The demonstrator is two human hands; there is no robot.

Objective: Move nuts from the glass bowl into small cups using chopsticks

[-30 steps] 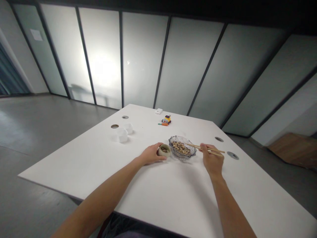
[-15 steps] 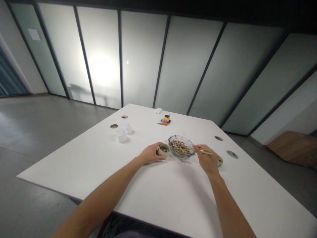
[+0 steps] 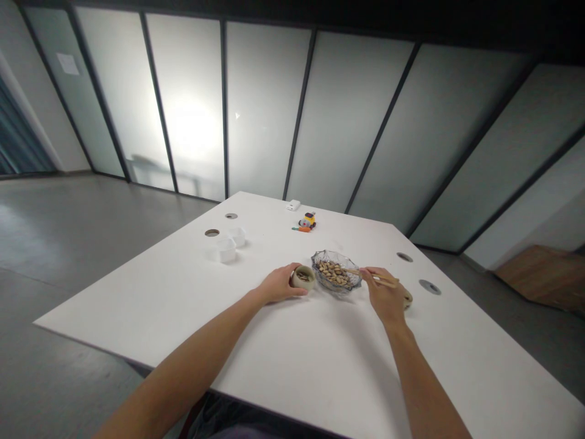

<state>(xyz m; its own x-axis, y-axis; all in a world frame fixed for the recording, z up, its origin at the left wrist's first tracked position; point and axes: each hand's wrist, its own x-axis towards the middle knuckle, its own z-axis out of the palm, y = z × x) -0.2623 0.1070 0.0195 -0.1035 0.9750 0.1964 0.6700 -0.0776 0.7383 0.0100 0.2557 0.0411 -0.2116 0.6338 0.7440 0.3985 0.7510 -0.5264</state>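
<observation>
My left hand [image 3: 278, 284] is wrapped round a small pale cup [image 3: 309, 284], tilted or standing on the table, I cannot tell which; a few brown pieces lie inside it. Just right of the cup stands a clear glass bowl [image 3: 343, 289] with a wavy rim, holding many tan shelled nuts or seeds [image 3: 333, 273]. In my right hand [image 3: 382, 296] is a pair of wooden chopsticks [image 3: 386, 281], their tips over the right part of the bowl's contents. Partly hidden behind that hand is another pale round container [image 3: 408, 299].
Two clear plastic tubs [image 3: 226, 251] stand on the left of the white table [image 3: 159, 292]. Farther back are a yellow toy vehicle [image 3: 308, 219], an orange toy carrot [image 3: 302, 230] and a small white box [image 3: 293, 205]. Round holes with grommets [image 3: 429, 286] pierce both sides of the tabletop.
The chopsticks have shifted slightly in the bowl. My left hand keeps its hold on the cup. The whole view has moved a little.
</observation>
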